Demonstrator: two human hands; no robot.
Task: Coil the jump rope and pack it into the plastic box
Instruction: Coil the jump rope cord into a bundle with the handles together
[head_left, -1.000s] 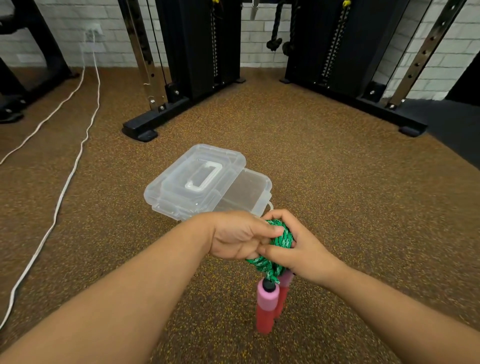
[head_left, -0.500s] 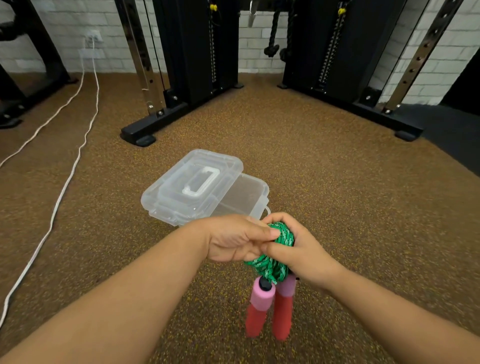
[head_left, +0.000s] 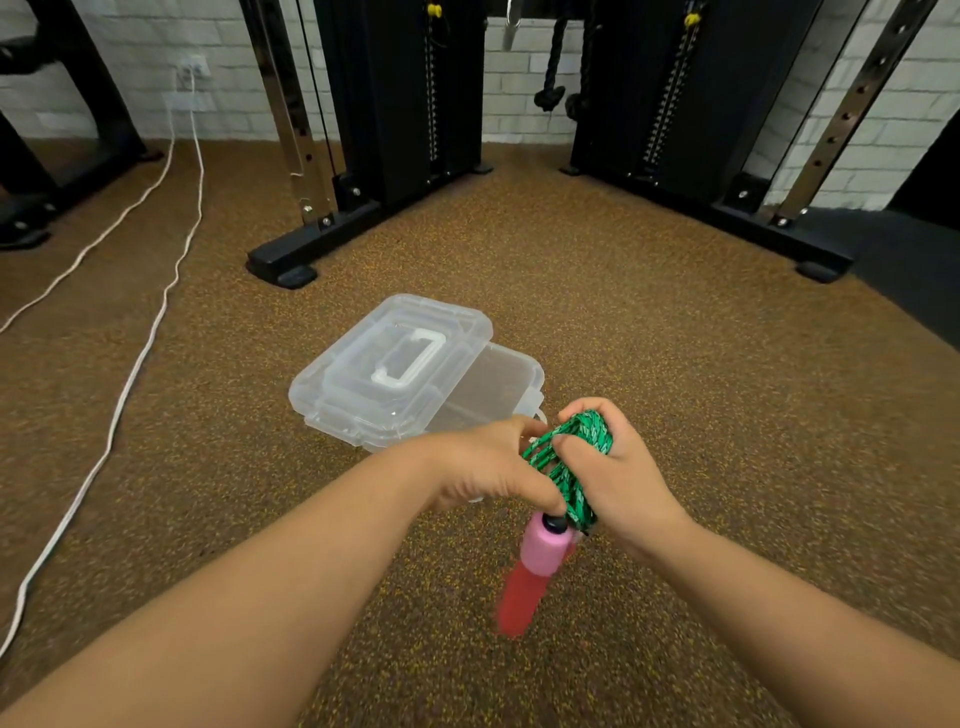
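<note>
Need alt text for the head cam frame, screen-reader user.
Both hands, left hand and right hand, grip a coiled green jump rope, its pink-and-red handles hanging down, above a speckled brown gym floor. Just beyond lies a clear plastic box, its lid askew on top.

The pink-and-red handle (head_left: 535, 569) hanging at 6 o'clock of the green rope coil (head_left: 574, 462) is motion-blurred; a second handle behind it barely shows. Left hand (head_left: 488, 467) and right hand (head_left: 621, 475) cover much of the coil. The plastic box (head_left: 498, 389) is half hidden under its lid (head_left: 395, 364).
</note>
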